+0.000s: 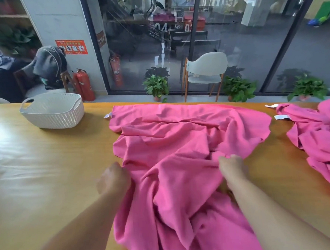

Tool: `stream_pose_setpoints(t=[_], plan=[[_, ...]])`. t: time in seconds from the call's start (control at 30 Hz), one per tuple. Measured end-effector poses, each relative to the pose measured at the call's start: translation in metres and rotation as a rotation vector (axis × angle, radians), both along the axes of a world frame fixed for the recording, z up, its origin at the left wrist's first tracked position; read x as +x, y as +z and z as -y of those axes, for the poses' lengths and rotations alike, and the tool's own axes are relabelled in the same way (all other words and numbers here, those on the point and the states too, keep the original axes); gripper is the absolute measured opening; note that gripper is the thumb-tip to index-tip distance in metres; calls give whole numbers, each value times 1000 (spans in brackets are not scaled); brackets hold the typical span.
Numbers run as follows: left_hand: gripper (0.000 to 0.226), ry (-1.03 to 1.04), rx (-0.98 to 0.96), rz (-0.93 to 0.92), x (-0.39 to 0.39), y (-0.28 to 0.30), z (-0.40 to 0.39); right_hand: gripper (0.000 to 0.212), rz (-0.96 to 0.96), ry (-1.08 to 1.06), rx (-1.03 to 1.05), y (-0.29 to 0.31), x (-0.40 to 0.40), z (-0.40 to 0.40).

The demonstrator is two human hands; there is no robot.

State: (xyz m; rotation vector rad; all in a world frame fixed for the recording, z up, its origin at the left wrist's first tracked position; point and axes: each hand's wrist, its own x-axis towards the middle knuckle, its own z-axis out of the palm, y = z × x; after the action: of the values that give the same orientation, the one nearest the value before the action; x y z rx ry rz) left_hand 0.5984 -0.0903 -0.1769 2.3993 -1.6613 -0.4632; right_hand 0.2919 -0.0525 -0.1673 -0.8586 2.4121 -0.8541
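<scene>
A large pink cloth (180, 135) lies rumpled across the middle of the wooden table (36, 173), its far edge flat and its near part hanging toward me. My left hand (114, 179) grips a bunched fold at the cloth's left edge. My right hand (232, 168) pinches a fold near the cloth's middle right, fingers curled into the fabric. A small white tag (108, 115) sticks out at the cloth's far left corner.
A white perforated basket (52, 111) stands at the table's far left. A heap of more pink cloths (321, 133) with white tags lies at the right. Beyond the table are a chair (205, 71), potted plants, fire extinguishers (83, 83) and glass walls.
</scene>
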Motion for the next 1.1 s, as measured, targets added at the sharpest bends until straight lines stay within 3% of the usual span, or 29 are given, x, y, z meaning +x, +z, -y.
stream_pose_setpoints(t=[0.17,0.27,0.33,0.4,0.47,0.53,0.6,0.67,0.7,0.8,0.93,1.03,1.1], plan=[[22,22,60,338,54,11,4,31,-366,-82,235,20,-69,-21],[34,47,5,263,40,12,10,45,-518,39,240,15,-61,-13],[51,143,49,81,34,11,17,40,-644,220,57,16,-40,-3],[46,143,122,-19,30,6,20,24,-672,468,-192,17,-8,0],[29,86,93,-17,25,3,20,39,-443,782,-306,21,28,-10],[24,51,-4,-25,15,8,18,54,-310,1067,-198,22,56,-22],[22,60,-115,-88,9,16,21,54,-514,1255,18,12,63,-26],[29,77,-237,-124,7,27,22,33,-589,1179,169,3,54,-20],[37,73,-263,-124,7,30,23,26,-536,1070,178,0,46,-16],[61,-1,-212,-91,-1,36,18,23,-469,764,187,-1,26,-2],[15,-645,-273,-195,-48,35,-21,24,-521,667,35,2,37,0],[23,-902,68,-300,-81,43,-64,17,-483,734,-71,9,49,-7],[45,-995,326,-286,-91,47,-83,16,-398,757,-23,12,46,-10]])
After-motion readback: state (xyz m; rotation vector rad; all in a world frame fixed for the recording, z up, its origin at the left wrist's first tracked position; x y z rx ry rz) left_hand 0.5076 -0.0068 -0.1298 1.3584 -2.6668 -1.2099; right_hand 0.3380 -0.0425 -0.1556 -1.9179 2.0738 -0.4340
